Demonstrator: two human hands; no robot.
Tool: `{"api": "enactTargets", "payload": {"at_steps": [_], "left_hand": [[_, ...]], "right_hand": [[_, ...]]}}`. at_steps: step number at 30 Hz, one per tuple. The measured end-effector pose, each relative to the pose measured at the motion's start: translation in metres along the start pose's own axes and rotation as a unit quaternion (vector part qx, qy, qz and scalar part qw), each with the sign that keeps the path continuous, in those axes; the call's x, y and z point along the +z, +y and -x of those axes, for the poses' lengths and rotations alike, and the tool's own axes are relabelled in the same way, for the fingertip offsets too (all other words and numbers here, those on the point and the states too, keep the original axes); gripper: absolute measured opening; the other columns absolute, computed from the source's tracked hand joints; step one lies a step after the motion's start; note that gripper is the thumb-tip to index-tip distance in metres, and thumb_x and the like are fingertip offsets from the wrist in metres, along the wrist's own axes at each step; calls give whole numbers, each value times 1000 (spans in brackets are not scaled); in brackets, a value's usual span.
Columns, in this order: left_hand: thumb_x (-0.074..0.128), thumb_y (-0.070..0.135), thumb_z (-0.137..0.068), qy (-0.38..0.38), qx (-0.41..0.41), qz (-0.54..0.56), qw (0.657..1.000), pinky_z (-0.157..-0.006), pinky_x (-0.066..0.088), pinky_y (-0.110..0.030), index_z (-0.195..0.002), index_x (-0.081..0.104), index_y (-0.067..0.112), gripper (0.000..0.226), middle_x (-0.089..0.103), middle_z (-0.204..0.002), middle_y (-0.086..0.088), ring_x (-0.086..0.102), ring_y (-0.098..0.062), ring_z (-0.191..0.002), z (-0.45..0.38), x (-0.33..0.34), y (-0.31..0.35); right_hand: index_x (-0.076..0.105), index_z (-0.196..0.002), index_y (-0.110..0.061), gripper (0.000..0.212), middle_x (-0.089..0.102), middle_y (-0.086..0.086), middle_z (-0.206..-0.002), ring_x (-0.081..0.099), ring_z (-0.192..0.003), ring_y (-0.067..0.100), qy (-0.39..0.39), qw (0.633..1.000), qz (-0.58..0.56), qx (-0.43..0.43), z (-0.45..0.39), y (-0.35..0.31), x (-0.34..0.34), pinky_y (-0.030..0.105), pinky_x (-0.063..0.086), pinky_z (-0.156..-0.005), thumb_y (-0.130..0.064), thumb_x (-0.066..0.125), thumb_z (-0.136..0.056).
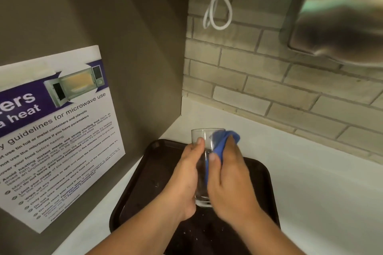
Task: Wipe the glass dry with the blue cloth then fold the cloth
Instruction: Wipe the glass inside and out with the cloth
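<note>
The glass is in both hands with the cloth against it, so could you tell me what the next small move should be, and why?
Probably turn the glass a little in the left hand so the right hand can rub the blue cloth over a fresh part. The cloth covers only the glass's right side near the rim, the left side is bare under the fingers, and the cloth is bunched, not folded.

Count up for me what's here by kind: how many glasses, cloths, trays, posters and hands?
Glass: 1
Blue cloth: 1
Dark tray: 1
Microwave poster: 1
Hands: 2, left hand and right hand
Total: 6
</note>
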State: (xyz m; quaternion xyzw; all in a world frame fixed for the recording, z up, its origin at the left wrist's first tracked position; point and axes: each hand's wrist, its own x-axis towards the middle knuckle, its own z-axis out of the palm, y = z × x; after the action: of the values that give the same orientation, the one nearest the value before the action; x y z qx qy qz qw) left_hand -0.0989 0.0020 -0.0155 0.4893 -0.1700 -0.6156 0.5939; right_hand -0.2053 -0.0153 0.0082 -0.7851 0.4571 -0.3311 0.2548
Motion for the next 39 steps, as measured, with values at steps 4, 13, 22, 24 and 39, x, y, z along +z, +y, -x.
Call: {"api": "enactTargets", "payload": {"at_steps": [4,13,22,24,39], "left_hand": [[68,68,-80,-22,6,41,999,-103,62,-56,-138,73,18,76,80,-131,-20,79,-37,-117,3,1,5],[51,85,-89,22,-60,74,995,-74,68,-43,-103,90,16,81,87,-108,-19,86,-35,-90,-11,-3,-1],[65,82,-72,-14,-18,25,999,-92,65,-51,-122,84,22,80,85,-119,-18,83,-36,-107,2,12,6],[63,84,-79,2,-25,40,999,-87,65,-51,-102,90,19,74,87,-109,-18,85,-37,-97,-1,11,12],[55,84,-89,55,-34,22,998,-81,64,-47,-115,81,17,77,89,-97,-16,86,-35,-85,-5,8,22]], "right_hand": [[62,-97,-22,31,71,-1,-82,67,-74,5,15,985,-151,86,-33,7,-13,23,50,-69,-32,34,-105],[64,-116,-21,41,74,-4,-100,70,-86,1,-54,987,-118,91,4,21,-6,12,53,-73,-44,33,-103],[63,-99,-18,39,71,5,-89,69,-83,20,51,977,-159,131,-38,8,-16,43,56,-80,-39,31,-104],[66,-91,-13,39,73,6,-90,70,-85,29,-9,945,-241,220,-36,14,-21,50,55,-85,-37,38,-104],[63,-110,-14,39,68,1,-97,64,-86,14,-53,994,-12,93,-14,14,-3,33,51,-82,-36,32,-104]]}}
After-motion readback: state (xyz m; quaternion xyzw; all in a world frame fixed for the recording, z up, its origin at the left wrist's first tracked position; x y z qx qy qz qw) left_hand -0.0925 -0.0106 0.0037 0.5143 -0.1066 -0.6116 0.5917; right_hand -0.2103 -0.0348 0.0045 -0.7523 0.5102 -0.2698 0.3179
